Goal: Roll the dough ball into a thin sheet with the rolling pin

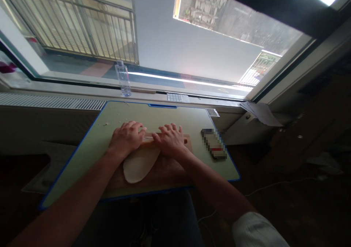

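A flattened, pale sheet of dough [138, 166] lies on a wooden board [171, 168], tapering toward the upper right. Across its far end rests a wooden rolling pin [148, 143], mostly covered by my hands. My left hand [127, 137] bears down on the pin's left part, its fingers bent forward over it and the thumb toward the middle. On the right part presses my right hand [171, 139], palm down with the fingers reaching over the far side. Both palms hide where they touch the pin.
The board lies on a light green table [95, 144] with a blue edge. Small dough crumbs [105, 124] are at its left. A blurred phone [214, 143] lies on the right. Beyond, a clear plastic bottle [123, 79] stands on the windowsill; papers [260, 113] lie farther right.
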`<state>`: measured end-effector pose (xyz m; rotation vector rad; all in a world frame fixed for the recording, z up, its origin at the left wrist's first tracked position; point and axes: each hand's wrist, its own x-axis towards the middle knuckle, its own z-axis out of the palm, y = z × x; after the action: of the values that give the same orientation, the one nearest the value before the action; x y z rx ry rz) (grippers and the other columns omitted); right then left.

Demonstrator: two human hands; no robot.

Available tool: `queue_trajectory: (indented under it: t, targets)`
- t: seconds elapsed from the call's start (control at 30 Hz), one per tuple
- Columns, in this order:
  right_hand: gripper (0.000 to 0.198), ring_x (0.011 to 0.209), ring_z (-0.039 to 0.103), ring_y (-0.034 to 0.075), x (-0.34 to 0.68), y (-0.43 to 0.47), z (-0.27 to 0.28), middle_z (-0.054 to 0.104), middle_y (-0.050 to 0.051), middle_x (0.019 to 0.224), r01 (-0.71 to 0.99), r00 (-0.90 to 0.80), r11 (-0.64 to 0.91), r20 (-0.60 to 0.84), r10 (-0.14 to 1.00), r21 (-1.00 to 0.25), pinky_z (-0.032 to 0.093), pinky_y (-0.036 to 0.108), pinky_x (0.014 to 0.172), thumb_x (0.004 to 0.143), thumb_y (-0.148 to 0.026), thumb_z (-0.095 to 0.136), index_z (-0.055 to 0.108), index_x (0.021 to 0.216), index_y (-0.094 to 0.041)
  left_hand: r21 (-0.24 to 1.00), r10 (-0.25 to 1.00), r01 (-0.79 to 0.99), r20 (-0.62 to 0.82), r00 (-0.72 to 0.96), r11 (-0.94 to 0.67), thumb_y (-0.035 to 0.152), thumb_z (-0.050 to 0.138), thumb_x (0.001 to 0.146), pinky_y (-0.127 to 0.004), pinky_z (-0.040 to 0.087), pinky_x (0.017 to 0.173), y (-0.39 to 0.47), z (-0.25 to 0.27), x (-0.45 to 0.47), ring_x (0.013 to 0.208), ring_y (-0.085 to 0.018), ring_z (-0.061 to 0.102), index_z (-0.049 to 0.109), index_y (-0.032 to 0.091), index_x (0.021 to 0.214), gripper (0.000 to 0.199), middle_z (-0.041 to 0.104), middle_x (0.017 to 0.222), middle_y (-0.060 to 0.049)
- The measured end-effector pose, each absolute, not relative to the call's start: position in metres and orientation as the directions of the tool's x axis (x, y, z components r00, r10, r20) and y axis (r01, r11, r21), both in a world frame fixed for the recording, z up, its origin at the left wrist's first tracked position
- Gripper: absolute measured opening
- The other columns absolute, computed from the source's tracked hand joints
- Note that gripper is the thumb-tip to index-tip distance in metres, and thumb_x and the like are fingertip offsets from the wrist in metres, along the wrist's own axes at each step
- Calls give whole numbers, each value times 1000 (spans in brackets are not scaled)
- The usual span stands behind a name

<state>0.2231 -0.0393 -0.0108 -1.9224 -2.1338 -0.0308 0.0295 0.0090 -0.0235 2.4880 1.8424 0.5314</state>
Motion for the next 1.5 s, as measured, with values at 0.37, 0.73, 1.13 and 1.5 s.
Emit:
queue_trajectory:
  t: [0.37, 0.73, 1.13, 1.5]
  targets:
    - [50, 154, 39, 36, 223, -50, 2, 61, 9, 155, 946, -96, 106, 47, 994, -306, 18, 68, 129, 107, -62, 54, 64, 142, -28, 346, 936, 873, 208, 285, -343, 55, 42, 103, -49, 47, 116, 4, -36, 4, 129, -35, 65, 73, 20, 125, 51, 72, 135, -15]
    - [57, 150, 44, 35, 233, -71, 5, 64, 10, 150, 957, -34, 69, 129, 991, -281, 19, 67, 129, 106, -72, 50, 67, 139, -28, 401, 913, 832, 300, 278, -385, 59, 44, 103, -51, 46, 121, -12, -43, -8, 129, -32, 65, 71, 25, 117, 45, 73, 132, -10]
    - [58, 159, 30, 36, 235, -82, -17, 50, 12, 165, 982, 69, -27, 224, 972, -188, 13, 69, 129, 108, -69, 45, 63, 146, -29, 566, 931, 763, 341, 128, -312, 49, 42, 98, -47, 46, 123, -18, -42, 3, 128, -30, 64, 73, 24, 113, 42, 74, 126, -11]
    - [57, 150, 39, 39, 250, -27, -13, 61, 14, 153, 979, 82, -42, 195, 977, -201, 18, 73, 125, 109, -67, 41, 68, 139, -26, 420, 941, 877, 326, 96, -235, 44, 48, 98, -43, 45, 119, 39, -44, 20, 130, -30, 63, 76, 24, 120, 41, 71, 139, -10]
